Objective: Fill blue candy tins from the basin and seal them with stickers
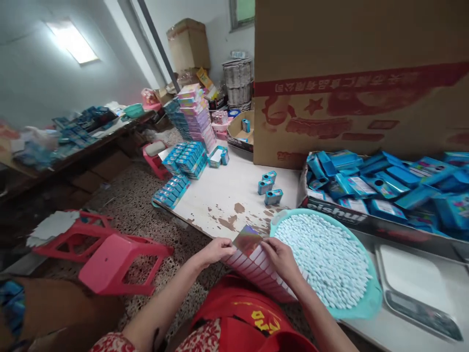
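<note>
Between my two hands is a sheet of stickers [262,274], marked off in a grid of pale rectangles, that hangs down toward my lap. Its far end shows a shiny, rainbow-tinted strip [247,239]. The fingertips of my left hand [217,251] are closed on the left edge of this sheet. My right hand [283,258] pinches its right side, just left of a turquoise basin [373,298] full of small pale-blue candies [324,259]. Several small blue boxes [274,197] stand upright on the table beyond my hands.
At right, a tray [340,212] heaped with blue boxes stands behind a kitchen scale [417,288]. A large carton [359,98] rises at the back. Stacked boxes [186,159] line the table's [205,205] far left. Red stools [117,261] stand on the floor at left.
</note>
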`<action>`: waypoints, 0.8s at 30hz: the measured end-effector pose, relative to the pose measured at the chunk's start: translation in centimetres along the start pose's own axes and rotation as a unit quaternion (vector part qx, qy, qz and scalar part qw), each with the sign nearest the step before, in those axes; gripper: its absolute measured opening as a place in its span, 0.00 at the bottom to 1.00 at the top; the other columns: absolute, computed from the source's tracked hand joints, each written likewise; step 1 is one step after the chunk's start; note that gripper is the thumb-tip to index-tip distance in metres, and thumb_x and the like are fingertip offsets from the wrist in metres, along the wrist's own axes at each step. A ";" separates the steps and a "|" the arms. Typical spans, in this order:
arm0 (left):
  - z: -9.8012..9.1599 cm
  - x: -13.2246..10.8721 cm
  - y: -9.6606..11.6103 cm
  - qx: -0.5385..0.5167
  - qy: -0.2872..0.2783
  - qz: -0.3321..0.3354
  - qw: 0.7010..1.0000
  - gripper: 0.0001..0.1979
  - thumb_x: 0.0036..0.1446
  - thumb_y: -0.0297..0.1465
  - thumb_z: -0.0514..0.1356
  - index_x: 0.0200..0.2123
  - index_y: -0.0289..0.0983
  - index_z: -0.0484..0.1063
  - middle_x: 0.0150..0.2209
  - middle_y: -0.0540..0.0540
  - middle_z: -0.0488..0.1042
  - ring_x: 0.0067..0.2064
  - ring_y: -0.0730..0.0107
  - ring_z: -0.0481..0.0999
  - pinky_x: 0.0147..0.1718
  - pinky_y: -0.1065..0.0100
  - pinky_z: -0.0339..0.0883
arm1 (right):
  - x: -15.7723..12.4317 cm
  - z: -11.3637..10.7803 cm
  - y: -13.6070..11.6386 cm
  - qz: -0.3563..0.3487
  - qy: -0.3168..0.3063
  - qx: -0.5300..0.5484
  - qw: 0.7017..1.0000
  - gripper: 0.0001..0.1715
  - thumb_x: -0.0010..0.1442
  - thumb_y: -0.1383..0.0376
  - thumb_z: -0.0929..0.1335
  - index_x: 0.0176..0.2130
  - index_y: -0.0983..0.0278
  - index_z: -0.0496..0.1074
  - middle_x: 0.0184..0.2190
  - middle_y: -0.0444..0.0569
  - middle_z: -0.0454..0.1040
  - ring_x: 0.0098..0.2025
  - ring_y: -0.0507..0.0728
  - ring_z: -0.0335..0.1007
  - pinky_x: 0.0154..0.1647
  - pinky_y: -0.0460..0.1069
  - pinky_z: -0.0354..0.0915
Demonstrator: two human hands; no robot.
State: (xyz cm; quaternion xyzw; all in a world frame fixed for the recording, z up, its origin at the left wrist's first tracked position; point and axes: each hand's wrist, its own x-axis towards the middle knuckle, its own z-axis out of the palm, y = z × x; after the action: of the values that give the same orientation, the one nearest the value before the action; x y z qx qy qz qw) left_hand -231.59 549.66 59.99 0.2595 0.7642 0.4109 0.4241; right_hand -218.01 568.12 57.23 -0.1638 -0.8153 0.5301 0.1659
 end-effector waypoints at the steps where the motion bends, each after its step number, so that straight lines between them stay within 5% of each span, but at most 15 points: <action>1: -0.6 0.4 -0.6 0.002 -0.010 -0.003 1.000 0.16 0.47 0.42 0.59 0.22 0.33 0.66 0.21 0.54 0.60 0.26 0.76 0.58 0.26 0.73 0.50 | 0.8 0.6 0.1 0.003 -0.016 -0.004 1.000 0.19 0.58 0.54 0.60 0.27 0.61 0.71 0.27 0.48 0.75 0.31 0.57 0.70 0.35 0.49 0.63; 6: -5.1 3.8 -3.5 -0.066 -0.015 -0.024 0.997 0.16 0.47 0.39 0.61 0.34 0.33 0.72 0.29 0.50 0.70 0.30 0.73 0.66 0.29 0.72 0.57 | 5.5 3.7 0.8 0.046 -0.047 -0.028 0.997 0.19 0.57 0.52 0.59 0.34 0.61 0.71 0.32 0.49 0.76 0.34 0.58 0.71 0.36 0.49 0.63; 9: -10.6 7.4 -4.2 -0.157 0.205 -0.030 0.966 0.27 0.41 0.35 0.67 0.47 0.35 0.68 0.44 0.41 0.72 0.40 0.65 0.71 0.36 0.68 0.64 | 8.7 5.4 1.8 0.071 -0.059 -0.087 0.992 0.19 0.57 0.53 0.59 0.32 0.61 0.71 0.31 0.49 0.76 0.34 0.59 0.71 0.36 0.49 0.62; 11: -15.5 10.4 -3.9 -0.211 0.386 -0.012 0.898 0.34 0.37 0.30 0.69 0.51 0.34 0.65 0.51 0.35 0.68 0.48 0.58 0.71 0.43 0.63 0.65 | 10.7 6.6 2.7 0.104 -0.073 -0.141 0.982 0.17 0.57 0.55 0.59 0.33 0.60 0.71 0.32 0.49 0.77 0.36 0.60 0.72 0.36 0.49 0.61; 13: -20.7 13.6 -3.4 -0.229 0.468 0.006 0.853 0.40 0.37 0.28 0.70 0.56 0.37 0.59 0.58 0.34 0.60 0.57 0.56 0.64 0.51 0.62 0.61 | 12.6 7.6 3.4 0.136 -0.101 -0.186 0.968 0.16 0.58 0.58 0.58 0.34 0.60 0.71 0.33 0.49 0.77 0.37 0.60 0.72 0.35 0.49 0.60; 16: -26.9 18.4 -2.6 -0.254 0.518 0.011 0.817 0.47 0.39 0.26 0.69 0.61 0.41 0.49 0.64 0.37 0.49 0.63 0.58 0.56 0.56 0.64 0.57 | 14.9 9.1 3.9 0.152 -0.147 -0.214 0.954 0.15 0.59 0.61 0.58 0.34 0.61 0.71 0.35 0.49 0.77 0.39 0.58 0.72 0.35 0.47 0.59; 18: -29.3 21.3 -2.4 -0.289 0.526 0.001 0.800 0.50 0.40 0.26 0.69 0.63 0.42 0.44 0.63 0.35 0.52 0.59 0.56 0.62 0.52 0.61 0.63 | 16.1 9.9 3.9 0.154 -0.164 -0.219 0.949 0.14 0.59 0.62 0.59 0.33 0.61 0.71 0.34 0.49 0.76 0.39 0.58 0.71 0.35 0.47 0.59; 24: -31.3 26.2 -2.6 -0.395 0.526 -0.022 0.753 0.48 0.48 0.26 0.64 0.64 0.47 0.36 0.51 0.41 0.69 0.42 0.65 0.76 0.37 0.66 0.73 | 18.0 10.6 4.3 0.183 -0.170 -0.220 0.943 0.09 0.55 0.65 0.63 0.33 0.63 0.72 0.34 0.49 0.76 0.38 0.57 0.71 0.37 0.47 0.61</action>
State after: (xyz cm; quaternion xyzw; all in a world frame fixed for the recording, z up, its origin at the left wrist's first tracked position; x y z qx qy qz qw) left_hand -271.90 555.08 55.86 -0.2054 0.6417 0.7384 0.0288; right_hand -238.36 569.20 51.00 -0.2502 -0.8836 0.3787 -0.1151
